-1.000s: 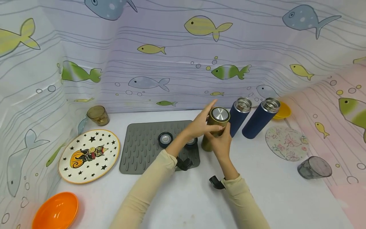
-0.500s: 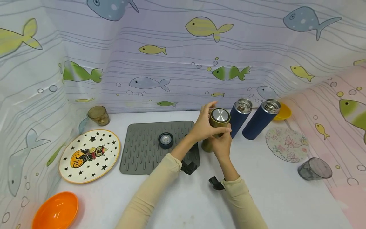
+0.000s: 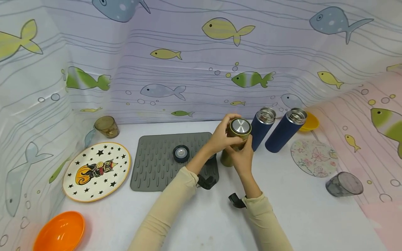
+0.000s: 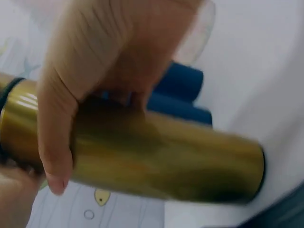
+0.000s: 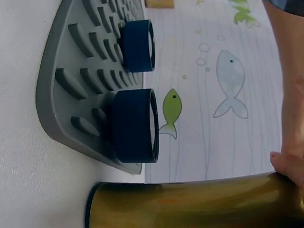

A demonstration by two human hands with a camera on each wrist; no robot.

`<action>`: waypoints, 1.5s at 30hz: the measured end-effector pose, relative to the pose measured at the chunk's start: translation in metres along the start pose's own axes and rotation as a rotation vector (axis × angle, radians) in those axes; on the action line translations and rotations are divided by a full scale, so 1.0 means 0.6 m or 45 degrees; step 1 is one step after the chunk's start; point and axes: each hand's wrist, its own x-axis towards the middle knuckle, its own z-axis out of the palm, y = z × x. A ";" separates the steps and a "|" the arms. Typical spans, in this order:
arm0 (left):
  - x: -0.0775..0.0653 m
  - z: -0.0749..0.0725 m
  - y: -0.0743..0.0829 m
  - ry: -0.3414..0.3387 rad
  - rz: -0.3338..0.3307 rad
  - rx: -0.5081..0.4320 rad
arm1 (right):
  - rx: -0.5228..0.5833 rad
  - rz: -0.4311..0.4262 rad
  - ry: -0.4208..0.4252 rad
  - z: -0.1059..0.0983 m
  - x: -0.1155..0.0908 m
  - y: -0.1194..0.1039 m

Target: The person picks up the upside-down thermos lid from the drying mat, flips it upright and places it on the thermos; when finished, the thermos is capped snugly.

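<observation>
A gold thermos bottle (image 3: 226,160) with a shiny silver top (image 3: 240,126) stands among the things at the back of the table. My left hand (image 3: 222,137) grips its upper end, thumb across the near side and fingers round the far side. Just below, my right hand (image 3: 243,155) holds the body. In the left wrist view, the right hand (image 4: 95,61) wraps the bottle (image 4: 180,159) below a dark ring. Two dark bottle lids sit on the grey ridged mat (image 3: 157,164): one lid (image 3: 181,153) shows fully, the nearer lid (image 5: 135,126) is mostly behind my left arm in the head view.
Two lidless blue bottles, a nearer one (image 3: 263,127) and a farther one (image 3: 285,132), stand right of the gold bottle. Beyond are a yellow bowl (image 3: 310,122), floral plate (image 3: 314,158) and grey cup (image 3: 343,184). Leftward are a star-patterned plate (image 3: 97,172), brown cup (image 3: 107,126) and orange bowl (image 3: 61,230).
The left hand's raised fingers have bent down round the bottle's upper end, and its wrist has shifted slightly right. My right hand and the bottle stay nearly in place.
</observation>
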 end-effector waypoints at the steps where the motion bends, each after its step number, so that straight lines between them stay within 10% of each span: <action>1: 0.000 0.000 0.000 -0.008 0.000 -0.031 | 0.000 -0.002 0.001 0.000 0.000 0.000; 17: -0.004 0.007 0.005 0.054 -0.068 0.098 | -0.040 -0.020 0.015 0.001 -0.003 -0.003; 23: -0.008 0.002 0.002 0.053 -0.070 -0.062 | -0.004 -0.031 -0.003 0.004 -0.002 -0.001; 29: -0.006 0.006 0.005 0.097 -0.083 0.172 | -0.008 -0.019 0.012 0.003 0.000 0.002; 45: -0.005 0.008 0.002 0.014 -0.133 -0.045 | 0.007 -0.009 -0.021 0.000 -0.002 0.002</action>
